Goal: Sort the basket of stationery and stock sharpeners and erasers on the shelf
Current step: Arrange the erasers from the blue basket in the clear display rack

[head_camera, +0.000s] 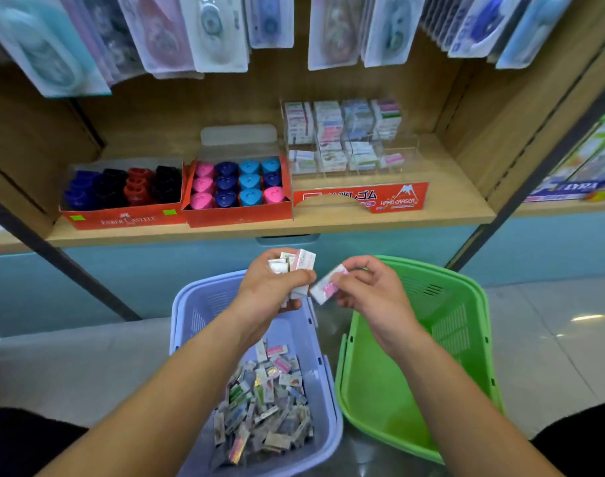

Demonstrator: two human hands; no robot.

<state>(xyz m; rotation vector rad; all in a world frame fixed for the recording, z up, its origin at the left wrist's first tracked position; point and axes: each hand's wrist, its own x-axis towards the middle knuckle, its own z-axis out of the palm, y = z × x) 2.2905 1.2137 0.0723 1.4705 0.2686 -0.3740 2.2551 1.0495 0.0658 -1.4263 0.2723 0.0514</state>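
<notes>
Clutching eraser stack (296, 265) w/ L hand (270, 287); R hand (371, 292) grip pinches pink eraser (327, 284).

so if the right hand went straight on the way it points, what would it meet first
Most likely the erasers bunched in the left hand; the right hand and its pink eraser point at them, though depth is unclear.

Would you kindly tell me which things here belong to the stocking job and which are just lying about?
Job: left hand, eraser stack; right hand, pink eraser; purple basket; clear eraser rack; sharpener boxes.
Lying about: hanging blister packs; Lyra boxes.
</notes>
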